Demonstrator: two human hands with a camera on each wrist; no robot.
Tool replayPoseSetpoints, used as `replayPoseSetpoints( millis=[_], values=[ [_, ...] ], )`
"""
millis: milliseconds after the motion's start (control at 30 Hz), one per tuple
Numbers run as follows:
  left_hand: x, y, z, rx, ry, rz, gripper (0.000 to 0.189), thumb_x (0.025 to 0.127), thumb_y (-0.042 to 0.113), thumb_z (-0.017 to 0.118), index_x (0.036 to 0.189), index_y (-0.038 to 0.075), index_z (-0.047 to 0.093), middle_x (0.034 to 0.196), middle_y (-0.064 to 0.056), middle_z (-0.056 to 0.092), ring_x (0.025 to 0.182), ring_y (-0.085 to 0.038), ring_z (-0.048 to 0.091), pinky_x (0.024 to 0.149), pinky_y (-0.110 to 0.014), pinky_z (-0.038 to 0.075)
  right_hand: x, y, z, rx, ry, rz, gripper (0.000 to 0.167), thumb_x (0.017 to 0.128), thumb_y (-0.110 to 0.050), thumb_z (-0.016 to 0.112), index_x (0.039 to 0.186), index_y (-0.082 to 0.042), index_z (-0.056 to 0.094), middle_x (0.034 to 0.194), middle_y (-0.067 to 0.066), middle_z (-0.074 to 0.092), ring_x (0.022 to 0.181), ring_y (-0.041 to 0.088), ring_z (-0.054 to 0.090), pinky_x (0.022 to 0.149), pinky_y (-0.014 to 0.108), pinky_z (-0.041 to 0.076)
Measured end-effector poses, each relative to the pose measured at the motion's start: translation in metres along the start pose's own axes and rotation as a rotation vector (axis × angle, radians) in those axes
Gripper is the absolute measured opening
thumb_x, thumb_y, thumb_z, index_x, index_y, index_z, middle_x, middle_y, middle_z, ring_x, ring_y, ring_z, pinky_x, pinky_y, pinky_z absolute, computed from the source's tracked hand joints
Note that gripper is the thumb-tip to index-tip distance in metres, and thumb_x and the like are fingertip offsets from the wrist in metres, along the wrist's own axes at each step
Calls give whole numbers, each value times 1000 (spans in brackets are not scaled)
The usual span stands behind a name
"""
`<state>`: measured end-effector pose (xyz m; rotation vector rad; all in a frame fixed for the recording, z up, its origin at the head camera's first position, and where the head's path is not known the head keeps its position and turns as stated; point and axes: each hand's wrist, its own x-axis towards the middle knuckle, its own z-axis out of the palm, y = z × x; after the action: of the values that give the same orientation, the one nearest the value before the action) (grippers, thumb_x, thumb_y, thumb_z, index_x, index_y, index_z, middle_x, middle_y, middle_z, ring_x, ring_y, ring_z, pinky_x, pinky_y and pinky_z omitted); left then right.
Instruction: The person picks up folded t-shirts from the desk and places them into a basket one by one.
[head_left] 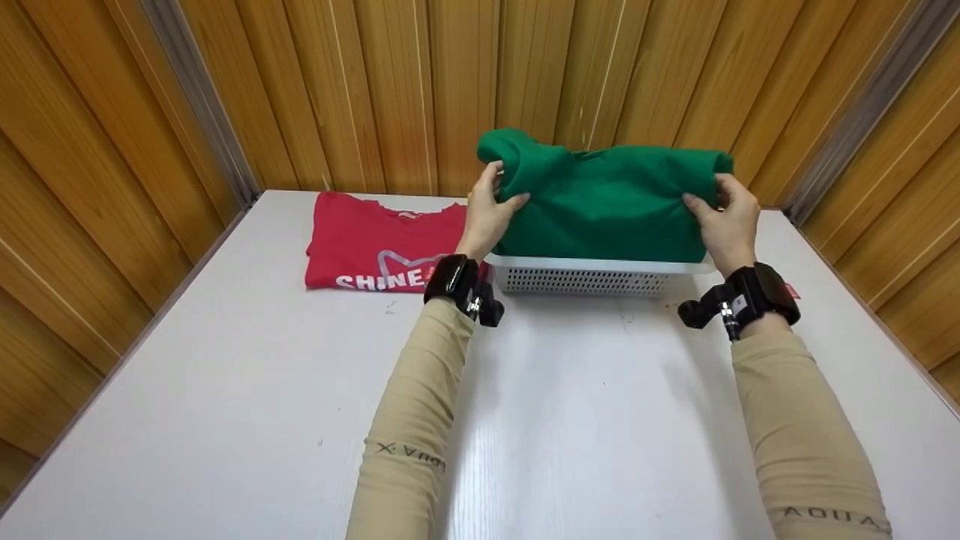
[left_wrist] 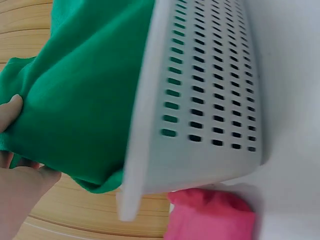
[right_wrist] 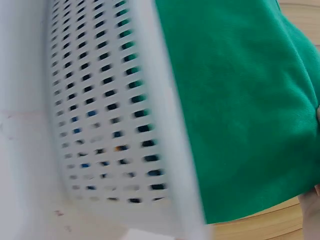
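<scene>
A green garment (head_left: 600, 199) is held up between both hands over a white perforated plastic basket (head_left: 600, 276). Its lower edge dips behind the basket's front rim, and green shows through the upper holes in both wrist views. My left hand (head_left: 489, 210) pinches the garment's left side, thumb in front and fingers behind. On the right side my right hand (head_left: 726, 217) grips it the same way. To the left of the basket lies a folded red T-shirt (head_left: 382, 240) with white lettering, partly covered by the left hand and wrist.
The basket and red T-shirt stand on a white table (head_left: 247, 390) near its back edge. Wood-patterned panels (head_left: 465, 90) rise behind and along both sides. Through the basket's holes in the right wrist view, small blue and orange patches show.
</scene>
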<state>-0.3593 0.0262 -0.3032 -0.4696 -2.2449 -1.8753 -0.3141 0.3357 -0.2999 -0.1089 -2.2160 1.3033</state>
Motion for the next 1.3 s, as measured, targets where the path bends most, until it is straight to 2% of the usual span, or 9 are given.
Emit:
replayPoseSetpoints(
  millis=[200,400,567,667,733,1000,1100,1200,1300],
  values=[
    [-6,-19,2,59,9,-51,49,92,8,60,138,9,42,140,-11,51,127,-23,49,109,-41,40,-6,15,8,-59,-74,25,37,91,-23,62,124,-7,56,119,5,57,101,7,51,98,44,48],
    [-10,-28,6,184,24,-80,51,94,12,57,141,8,38,142,-12,49,129,-22,47,112,-39,36,-13,27,15,-127,-155,62,41,95,-24,56,130,-4,49,132,16,53,118,24,52,102,46,44],
    [-9,-28,10,317,13,-92,52,97,16,53,144,6,34,144,-14,44,133,-23,42,114,-36,33,-13,30,15,-183,-233,75,43,98,-23,50,136,-2,42,141,23,46,130,37,44,105,53,39],
    [-8,-28,11,329,11,-112,50,98,16,50,144,6,33,147,-13,42,135,-23,40,115,-36,31,-11,28,14,-201,-292,75,46,99,-21,48,141,-5,37,146,24,40,135,40,37,108,56,34],
    [-7,-28,12,288,17,-118,49,99,15,49,145,7,34,147,-12,42,134,-23,41,115,-36,33,-10,28,13,-212,-321,71,49,100,-18,46,145,-5,32,149,25,35,138,42,33,110,56,31],
    [-5,-31,17,178,71,-55,45,99,6,43,143,12,30,143,-14,46,131,-22,45,111,-36,38,0,29,11,-234,-420,113,61,101,-8,39,153,-10,8,158,23,11,145,41,12,118,56,13],
    [-6,-31,19,213,66,-17,43,99,1,39,138,16,30,134,-16,50,121,-24,50,102,-37,44,2,30,12,-220,-458,128,63,101,-6,36,153,-10,1,159,21,6,146,40,7,119,55,8],
    [-6,-30,19,302,40,35,38,97,-4,37,130,13,45,126,-15,54,115,-23,51,97,-34,45,3,30,13,-181,-475,153,70,100,-5,36,153,-14,-9,158,22,5,146,41,6,118,56,7],
    [-6,-29,18,339,4,31,39,96,-5,36,124,11,58,126,-13,54,117,-22,50,102,-32,41,4,29,14,-121,-473,183,77,99,-3,34,150,-21,-19,158,23,3,146,40,5,119,55,5]
  ],
)
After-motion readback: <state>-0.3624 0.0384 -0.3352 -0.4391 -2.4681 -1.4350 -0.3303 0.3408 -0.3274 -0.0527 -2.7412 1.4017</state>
